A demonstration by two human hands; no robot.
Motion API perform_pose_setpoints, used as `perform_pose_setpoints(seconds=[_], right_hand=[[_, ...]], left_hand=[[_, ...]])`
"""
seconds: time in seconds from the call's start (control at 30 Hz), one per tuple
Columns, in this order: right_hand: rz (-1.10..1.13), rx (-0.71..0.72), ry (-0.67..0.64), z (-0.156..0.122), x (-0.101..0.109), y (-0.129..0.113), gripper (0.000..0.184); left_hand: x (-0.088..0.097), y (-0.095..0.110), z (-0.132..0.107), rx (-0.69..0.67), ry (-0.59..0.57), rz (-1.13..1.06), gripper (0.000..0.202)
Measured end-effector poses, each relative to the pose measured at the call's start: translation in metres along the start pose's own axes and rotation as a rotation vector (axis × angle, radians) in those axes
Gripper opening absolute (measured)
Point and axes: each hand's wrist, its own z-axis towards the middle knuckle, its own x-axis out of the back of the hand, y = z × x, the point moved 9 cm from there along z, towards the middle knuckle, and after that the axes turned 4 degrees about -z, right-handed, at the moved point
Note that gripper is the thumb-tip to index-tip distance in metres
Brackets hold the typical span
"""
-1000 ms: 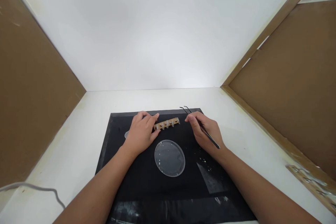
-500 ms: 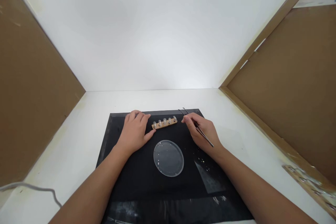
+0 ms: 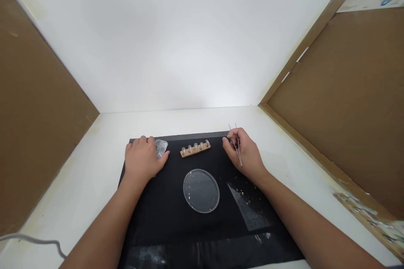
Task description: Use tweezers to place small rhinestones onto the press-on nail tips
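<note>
A black mat point(image 3: 176, 227) lies on the white table. At its far edge sits a small wooden strip point(image 3: 195, 149) carrying several little clear pieces. My left hand point(image 3: 142, 160) rests on the mat left of the strip, fingers curled around a small clear plastic box point(image 3: 161, 148). My right hand point(image 3: 244, 154) is right of the strip and pinches thin metal tweezers point(image 3: 236, 143), whose tips point up and away. A round clear dish point(image 3: 201, 190) lies on the mat between my forearms, with tiny bright specks in it.
Brown cardboard walls stand at the left point(image 3: 34, 126) and right point(image 3: 344, 105), with a white back wall. A grey cable point(image 3: 34, 241) lies at the lower left. A wooden strip with metal parts point(image 3: 366, 214) lies at the right. Clear film point(image 3: 249, 212) lies on the mat.
My left hand has let go of the wooden strip and moved left onto the clear plastic box. My right hand has turned the tweezers more upright. The strip now lies free.
</note>
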Motion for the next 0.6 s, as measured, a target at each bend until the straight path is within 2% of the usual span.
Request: perform_pose_setpoints(seconds=[0.17,0.33,0.47,0.6], right_hand=[[-0.035,-0.002,-0.005,0.005,0.006,0.002,0.019],[-0.028,-0.022,0.002,0.003,0.008,0.002,0.023],[0.060,-0.073,-0.077,0.000,0.001,0.003,0.026],[0.095,-0.060,-0.106,0.001,0.001,-0.001,0.026]], left_hand=[[-0.003,0.001,0.001,-0.019,0.047,-0.039,0.037],[-0.004,0.008,0.001,-0.059,0.088,-0.075,0.033],[-0.004,0.012,0.001,-0.122,0.121,-0.131,0.031],[-0.001,0.014,-0.001,-0.158,0.162,-0.205,0.022]])
